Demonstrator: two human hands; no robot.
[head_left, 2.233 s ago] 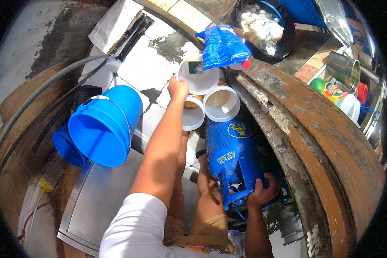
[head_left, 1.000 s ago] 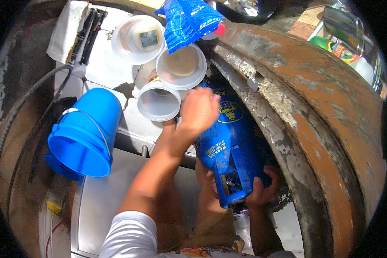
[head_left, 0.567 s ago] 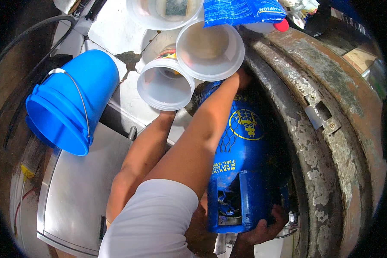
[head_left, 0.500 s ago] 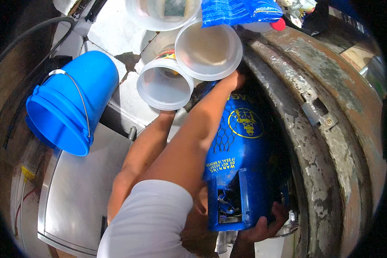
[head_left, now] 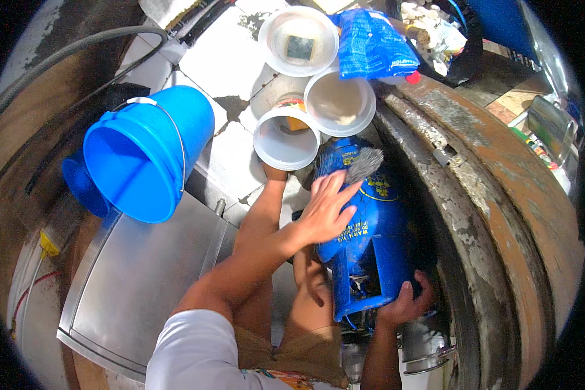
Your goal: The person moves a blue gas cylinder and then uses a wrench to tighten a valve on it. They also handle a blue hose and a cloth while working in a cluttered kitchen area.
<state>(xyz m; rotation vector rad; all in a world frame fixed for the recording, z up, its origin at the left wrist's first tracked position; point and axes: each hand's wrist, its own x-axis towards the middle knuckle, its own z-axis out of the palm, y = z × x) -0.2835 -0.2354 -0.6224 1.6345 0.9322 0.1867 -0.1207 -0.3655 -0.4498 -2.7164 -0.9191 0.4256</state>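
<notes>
A blue gas cylinder (head_left: 344, 250) with yellow markings leans between my legs and a worn curved rim, its cut-out collar (head_left: 383, 270) toward me. My left hand (head_left: 324, 211) is over the cylinder's side, fingers stretched forward. At its fingertips is a grey wiry scouring pad (head_left: 365, 164), apparently pinched between them. My right hand (head_left: 406, 304) grips the collar's near right edge, its fingers partly hidden. Just past the cylinder stand translucent plastic tubs; one tub (head_left: 341, 104) holds cloudy liquid, another (head_left: 286, 144) looks pale inside.
A blue bucket (head_left: 156, 143) lies tipped at left above a metal panel (head_left: 149, 273). Farther off are a tub (head_left: 299, 42) with a sponge-like pad and a blue packet (head_left: 374, 45). The worn curved rim (head_left: 461, 214) runs along the right. A black hose (head_left: 65, 58) loops at upper left.
My left hand has drawn back from the cylinder's far end, and the grey scouring pad now shows at its fingers. My right hand stays at the collar. The view has shifted.
</notes>
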